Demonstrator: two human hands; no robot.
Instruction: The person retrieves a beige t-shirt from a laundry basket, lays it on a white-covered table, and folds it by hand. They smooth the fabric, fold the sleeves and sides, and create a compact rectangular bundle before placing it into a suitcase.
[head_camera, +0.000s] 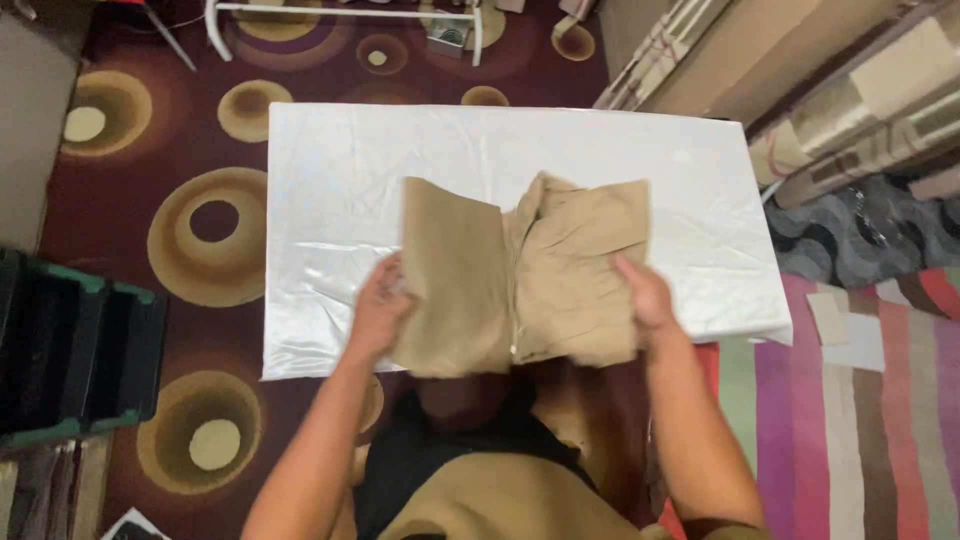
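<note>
Tan trousers (525, 270) held up over the near edge of a white-covered board (330, 180), folded roughly in half, waistband and fly at centre. Left hand (378, 312) clamped on the left fold, right hand (645, 300) gripping the right edge. Mid-fold, by the look of it; next calls for lowering flat onto the board and smoothing. Patterned rug (190, 230) underneath, dark crate (80, 350) at left.

tan trousers (525, 275) | folded, creased | held up above white-covered table's near edge
</note>
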